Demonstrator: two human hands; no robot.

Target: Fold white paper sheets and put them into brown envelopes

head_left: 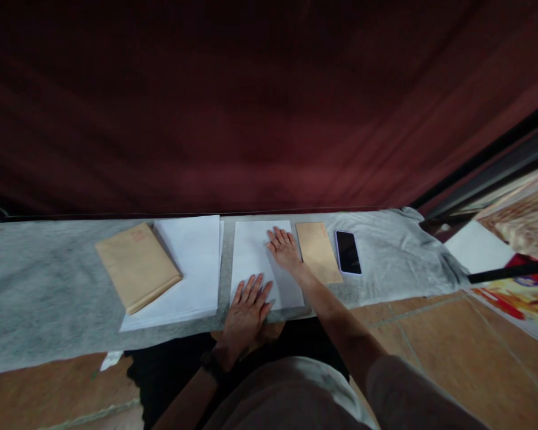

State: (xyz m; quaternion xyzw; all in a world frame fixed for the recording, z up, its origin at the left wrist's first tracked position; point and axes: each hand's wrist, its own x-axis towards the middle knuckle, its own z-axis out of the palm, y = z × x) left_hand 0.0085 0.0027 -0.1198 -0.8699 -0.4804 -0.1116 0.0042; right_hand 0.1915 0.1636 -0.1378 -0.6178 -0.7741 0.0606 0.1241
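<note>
A white sheet of paper (pixel 251 254) lies flat on a grey cloth (pixel 45 286). My left hand (pixel 247 304) rests palm-down on the sheet's near edge, fingers spread. My right hand (pixel 284 246) presses flat on the sheet's far right part. Right of the sheet lies a narrow brown envelope (pixel 319 254), then a black phone (pixel 348 252). To the left sits a stack of white paper (pixel 192 263) with a thick pile of brown envelopes (pixel 137 264) on its left side.
A dark red curtain (pixel 269 107) hangs behind the cloth. Tiled brown floor (pixel 430 340) shows to the right, with a white sheet (pixel 477 246) and colourful printed material (pixel 520 298) at the far right edge.
</note>
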